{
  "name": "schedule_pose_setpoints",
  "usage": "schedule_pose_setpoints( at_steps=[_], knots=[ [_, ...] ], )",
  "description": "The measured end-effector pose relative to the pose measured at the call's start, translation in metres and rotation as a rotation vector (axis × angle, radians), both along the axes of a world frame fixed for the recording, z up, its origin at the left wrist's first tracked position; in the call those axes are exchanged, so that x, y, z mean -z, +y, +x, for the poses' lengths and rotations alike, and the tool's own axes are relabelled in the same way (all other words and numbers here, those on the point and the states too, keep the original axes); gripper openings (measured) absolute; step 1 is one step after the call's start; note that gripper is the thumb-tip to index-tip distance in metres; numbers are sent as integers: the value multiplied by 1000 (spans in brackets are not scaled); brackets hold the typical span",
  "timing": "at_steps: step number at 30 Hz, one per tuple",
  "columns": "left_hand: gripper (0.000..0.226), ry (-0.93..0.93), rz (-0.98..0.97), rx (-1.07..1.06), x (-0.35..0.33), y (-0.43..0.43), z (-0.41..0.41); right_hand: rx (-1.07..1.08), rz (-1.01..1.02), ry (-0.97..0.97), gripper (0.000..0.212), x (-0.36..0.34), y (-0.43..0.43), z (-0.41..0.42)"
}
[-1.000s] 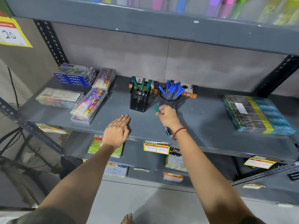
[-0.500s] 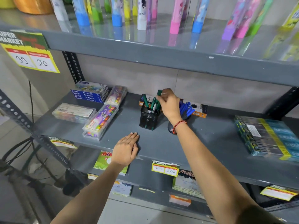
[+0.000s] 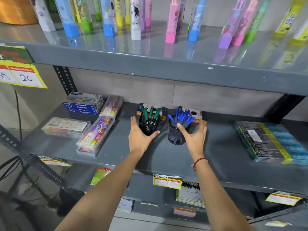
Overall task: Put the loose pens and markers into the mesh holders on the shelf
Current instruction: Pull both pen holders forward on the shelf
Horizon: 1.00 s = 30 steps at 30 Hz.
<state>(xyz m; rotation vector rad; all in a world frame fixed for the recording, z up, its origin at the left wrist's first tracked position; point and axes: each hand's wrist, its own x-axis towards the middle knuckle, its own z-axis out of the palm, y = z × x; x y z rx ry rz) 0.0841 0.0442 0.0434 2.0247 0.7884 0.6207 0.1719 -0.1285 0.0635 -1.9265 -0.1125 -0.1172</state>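
Observation:
Two black mesh holders stand mid-shelf. The square holder [image 3: 148, 126] carries green-capped pens [image 3: 150, 114]; the round holder [image 3: 175, 134] beside it is full of blue-capped pens [image 3: 182, 116]. My left hand [image 3: 139, 137] is spread around the front left of the square holder, thumb at its right corner. My right hand [image 3: 194, 136] is spread just right of the round holder, thumb near its rim. Neither hand holds a pen. I see no loose pen on the shelf.
Crayon and oil pastel boxes [image 3: 83, 104] lie at the shelf's left. A wrapped pack [image 3: 270, 140] lies at the right. Pen boxes [image 3: 198, 116] stand behind the holders. An upper shelf [image 3: 150, 64] with coloured tubes overhangs. Price tags [image 3: 167, 181] hang on the front edge.
My right hand let go of the green pen into the square holder and dropped beside the round holder. My left hand rose from the shelf edge to the square holder.

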Motion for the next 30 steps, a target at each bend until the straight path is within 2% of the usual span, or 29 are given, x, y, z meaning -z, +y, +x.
schedule_pose_setpoints(
  at_steps=[3,7,12,18,30],
  knots=[
    [98,-21,-24,-39,-2,-1,11,-104,-20,84,102,10,10,2],
    [79,-58,-39,-112,-6,-6,16,-98,-20,45,104,14,24,12],
    [78,-80,-40,-170,-5,-19,4,-17,-11,-8,81,17,22,11],
    [76,-120,38,-158,-3,-30,-28,24,-8,-92,80,18,-3,-22],
    [71,-84,40,-143,-3,-49,-68,-15,-42,-78,81,13,-18,-68]
  ],
)
